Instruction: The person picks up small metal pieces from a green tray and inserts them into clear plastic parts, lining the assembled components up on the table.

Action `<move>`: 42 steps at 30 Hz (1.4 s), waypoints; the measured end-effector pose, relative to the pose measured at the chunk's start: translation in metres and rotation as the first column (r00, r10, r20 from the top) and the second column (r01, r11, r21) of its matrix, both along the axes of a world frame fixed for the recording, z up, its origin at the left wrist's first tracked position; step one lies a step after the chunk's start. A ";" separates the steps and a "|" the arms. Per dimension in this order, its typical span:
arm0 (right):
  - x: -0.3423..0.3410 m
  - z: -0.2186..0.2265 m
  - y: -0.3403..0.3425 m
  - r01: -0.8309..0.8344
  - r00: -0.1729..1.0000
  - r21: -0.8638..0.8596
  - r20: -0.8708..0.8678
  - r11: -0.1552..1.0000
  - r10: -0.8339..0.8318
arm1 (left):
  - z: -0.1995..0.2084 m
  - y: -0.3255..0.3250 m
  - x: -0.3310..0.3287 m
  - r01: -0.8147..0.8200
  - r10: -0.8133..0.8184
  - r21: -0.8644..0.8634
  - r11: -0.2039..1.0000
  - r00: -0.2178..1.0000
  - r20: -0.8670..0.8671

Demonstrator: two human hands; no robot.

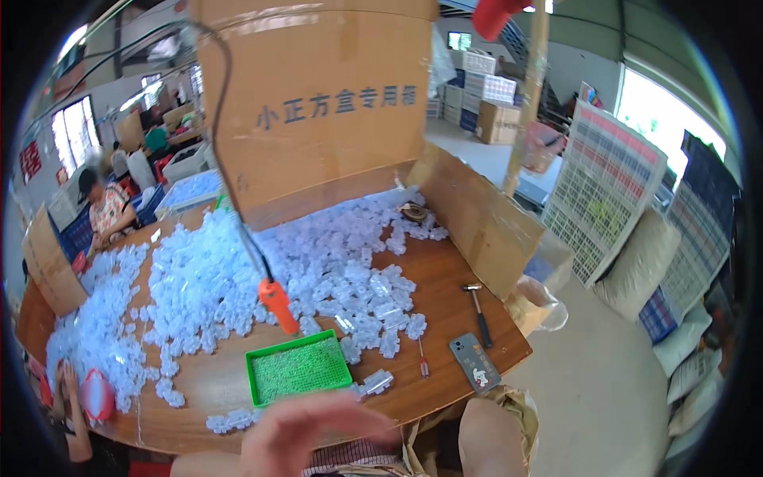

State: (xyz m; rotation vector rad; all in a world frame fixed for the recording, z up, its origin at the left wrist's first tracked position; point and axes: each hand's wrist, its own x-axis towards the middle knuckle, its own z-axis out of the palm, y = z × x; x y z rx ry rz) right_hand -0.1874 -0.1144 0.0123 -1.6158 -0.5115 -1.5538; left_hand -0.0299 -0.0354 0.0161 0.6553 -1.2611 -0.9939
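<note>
Blurred by motion, my left hand (318,425) is at the front edge of the table with its fingers pointing right; whether it holds anything does not show. My right hand cannot be seen. Just beyond the left hand lies a green tray (250,381) filled with tiny pale pieces. A few translucent bluish plastic parts (375,383) rest right of the tray, and more parts (232,420) lie at its front left. Above the tray an orange-red tool (278,305) hangs from a dark cord. A large heap of the same translucent parts (214,278) spreads behind it.
At the right are a small screwdriver (424,367), a hammer (478,316) and a phone (474,362). Cardboard walls (318,143) bound the table's back and right (477,219). A tape roll (413,211) lies by the heap. At left, another person's hands (70,385) work near a reddish object (97,395).
</note>
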 end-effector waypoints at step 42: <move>0.027 -0.118 0.058 0.833 0.377 -0.373 -0.157 0.409 -0.913 | 0.101 0.034 0.007 0.065 -0.243 -0.635 0.770 0.950 -0.198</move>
